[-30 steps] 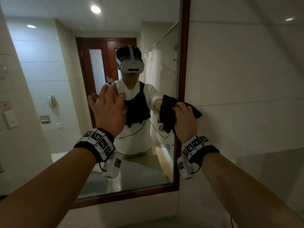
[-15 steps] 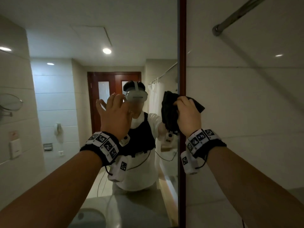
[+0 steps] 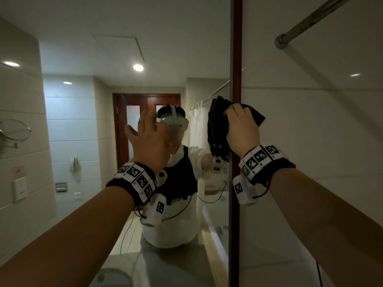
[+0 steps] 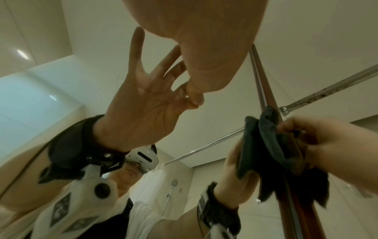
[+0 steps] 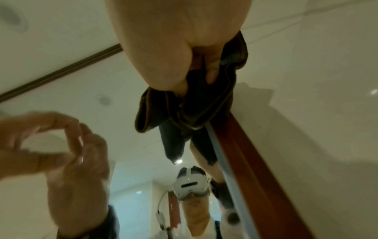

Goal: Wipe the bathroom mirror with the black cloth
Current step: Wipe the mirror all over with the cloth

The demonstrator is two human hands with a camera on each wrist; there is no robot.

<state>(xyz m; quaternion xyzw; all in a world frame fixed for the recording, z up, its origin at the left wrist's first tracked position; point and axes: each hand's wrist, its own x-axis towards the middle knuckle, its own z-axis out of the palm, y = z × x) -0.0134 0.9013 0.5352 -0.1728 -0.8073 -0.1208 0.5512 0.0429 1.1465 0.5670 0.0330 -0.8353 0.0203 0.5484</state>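
Black cloth [image 3: 217,125] sits bunched in the right hand [image 3: 242,129], pressed against the mirror [image 3: 103,59] at its right edge, where the glass meets the dark red-brown wooden frame [image 3: 236,59]. Part of the cloth laps over the frame onto the tiled wall [image 3: 310,141] beyond it, and a loose fold hangs down below the hand along the glass. The right wrist view shows the thumb and fingers curled into the fabric, gripping it [image 5: 192,103].

Further left, the left hand [image 3: 149,139] is raised at about the same height in front of the glass, fingers spread and mostly straight, holding nothing. In the left wrist view its fingertips [image 4: 196,100] meet their own reflection, so they touch the mirror surface. Both wrists carry black bands with white marker blocks.

Reflected in the glass are the person in a white shirt and dark vest with a white headset, a red-brown door, a white shower curtain and ceiling spotlights. A metal rod [image 3: 306,21] is fixed to the wall above the right hand, near the upper right.
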